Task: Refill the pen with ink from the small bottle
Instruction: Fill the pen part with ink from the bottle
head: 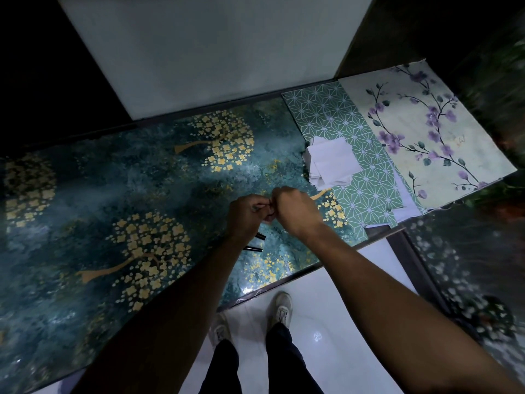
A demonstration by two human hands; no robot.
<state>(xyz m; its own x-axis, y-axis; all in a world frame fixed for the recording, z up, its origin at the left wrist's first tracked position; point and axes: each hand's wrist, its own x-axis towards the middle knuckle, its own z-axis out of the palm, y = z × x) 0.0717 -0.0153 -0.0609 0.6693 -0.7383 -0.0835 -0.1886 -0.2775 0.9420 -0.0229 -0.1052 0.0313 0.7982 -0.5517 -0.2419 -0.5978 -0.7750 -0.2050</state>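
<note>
My left hand (pixel 249 213) and my right hand (pixel 295 210) meet above the dark green table (pixel 142 194), fingertips pressed together around a small dark object (pixel 267 213) that is mostly hidden; I cannot tell whether it is the ink bottle or a pen part. Both hands are closed on it. Two dark pen pieces (pixel 255 242) lie on the table just below my left wrist, partly covered by my forearm.
A stack of white paper squares (pixel 329 163) lies right of the hands on a green geometric sheet (pixel 341 132). A floral sheet (pixel 431 129) lies further right. The table's front edge (pixel 284 285) runs just above my shoes on the white floor.
</note>
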